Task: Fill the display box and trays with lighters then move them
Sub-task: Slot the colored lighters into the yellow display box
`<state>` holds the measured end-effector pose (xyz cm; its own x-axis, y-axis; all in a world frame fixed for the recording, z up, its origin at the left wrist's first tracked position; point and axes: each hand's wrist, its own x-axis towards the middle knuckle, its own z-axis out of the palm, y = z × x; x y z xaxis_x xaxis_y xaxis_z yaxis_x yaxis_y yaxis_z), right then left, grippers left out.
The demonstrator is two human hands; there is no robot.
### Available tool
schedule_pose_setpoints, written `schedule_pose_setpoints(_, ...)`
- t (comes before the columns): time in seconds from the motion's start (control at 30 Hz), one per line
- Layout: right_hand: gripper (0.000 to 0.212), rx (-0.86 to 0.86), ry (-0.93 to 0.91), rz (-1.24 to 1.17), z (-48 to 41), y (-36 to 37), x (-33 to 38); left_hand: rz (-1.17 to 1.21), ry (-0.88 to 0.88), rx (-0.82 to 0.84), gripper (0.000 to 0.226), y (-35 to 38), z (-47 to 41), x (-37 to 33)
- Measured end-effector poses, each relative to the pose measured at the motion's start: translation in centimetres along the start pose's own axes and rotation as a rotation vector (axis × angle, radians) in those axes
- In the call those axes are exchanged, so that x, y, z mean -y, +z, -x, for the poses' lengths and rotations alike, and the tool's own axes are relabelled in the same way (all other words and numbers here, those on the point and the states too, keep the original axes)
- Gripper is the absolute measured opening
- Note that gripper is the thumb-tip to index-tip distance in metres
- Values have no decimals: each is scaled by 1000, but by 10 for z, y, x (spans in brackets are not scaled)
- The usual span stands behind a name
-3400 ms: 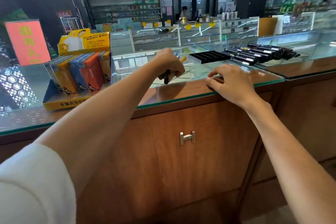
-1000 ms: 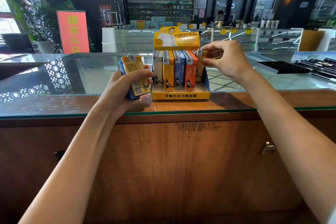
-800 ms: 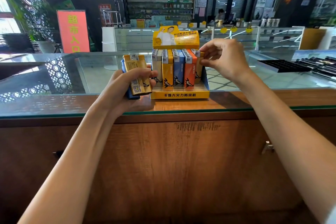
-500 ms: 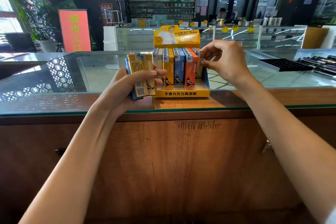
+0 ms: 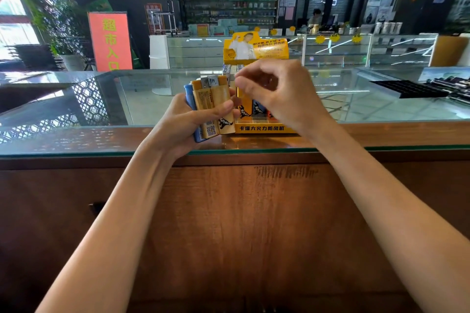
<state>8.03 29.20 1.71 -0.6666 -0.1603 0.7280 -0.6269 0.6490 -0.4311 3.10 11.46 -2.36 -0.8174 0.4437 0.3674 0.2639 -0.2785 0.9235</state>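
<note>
Lighters (image 5: 216,95): a bundle of them, blue, yellow and tan, stands upright in the left hand (image 5: 178,129), whose fingers and thumb wrap round the bodies. The bundle is held just in front of the display box (image 5: 264,128), which sits on the glass desk (image 5: 76,140) near its front edge. A stocked row (image 5: 258,110) stands in the box, mostly hidden by the right hand (image 5: 282,94). That hand hovers beside the tops of the bundle, fingers curled, thumb and forefinger close together; no lighter shows between them.

Step in hand, as judged: draw one lighter from the bundle and seat it in the box.

1. Pinch the outermost lighter at its metal cap, so the left thumb need only ease off.
2. Lift straight up; a sideways pull may drag neighbours loose.
3. Lower it upright into a free slot, printed face forward like the stocked row. Which slot is free cannot be seen here.
4. Hold the bundle low over the desk against drops.
</note>
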Motion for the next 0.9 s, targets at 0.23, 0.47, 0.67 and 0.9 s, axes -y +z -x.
schedule_pose_setpoints(0.23, 25, 20, 78, -106, -4, 12, 3, -84, 44, -38, 25, 3, 1, 2)
schedule_pose_setpoints(0.47, 18, -12, 158, -231, -6, 8, -3, -55, 32, -31, 27, 5, 0, 2)
schedule_pose_setpoints(0.67, 14, -118, 312, -463, -2, -32, -27, 103, 22, 23, 23, 5, 3, -2)
schedule_pose_setpoints(0.9, 17, -295, 258, -186, -2, -69, -62, 75, -18, 26, 26, 8, 3, -4)
